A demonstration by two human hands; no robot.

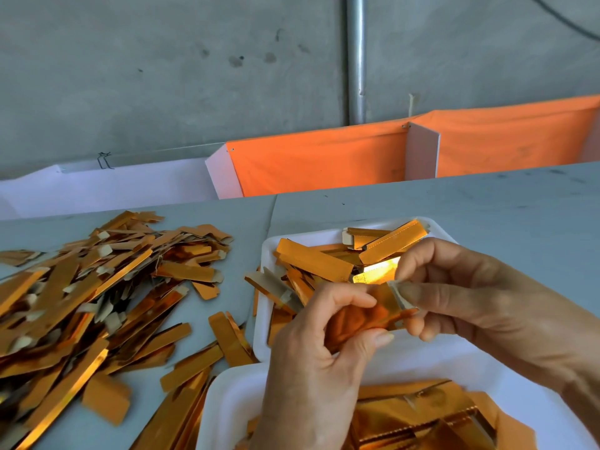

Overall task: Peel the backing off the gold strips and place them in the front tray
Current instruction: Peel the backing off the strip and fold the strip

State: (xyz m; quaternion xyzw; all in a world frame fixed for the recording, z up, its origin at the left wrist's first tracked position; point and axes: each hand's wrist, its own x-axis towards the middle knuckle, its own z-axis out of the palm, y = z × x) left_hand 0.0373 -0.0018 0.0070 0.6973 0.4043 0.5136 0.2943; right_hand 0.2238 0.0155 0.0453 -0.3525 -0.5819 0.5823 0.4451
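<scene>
A stained grey concrete wall (162, 76) rises behind the pale grey surface (454, 196). A metal pipe (356, 60) runs down it. Orange cloth (324, 157) and white panels (130, 186) line the surface's far edge.

Between the fingers (373, 300) the gold strip (360, 315) shows glossy orange-gold, its backing (401, 295) dull grey-beige. Just beyond the fingers, the white tray (264, 254) holds orange-gold strips with faint dotted lines. Left of the fingers, the pile (97, 287) mixes metallic gold and beige on a pale grey-blue counter (487, 196).
</scene>
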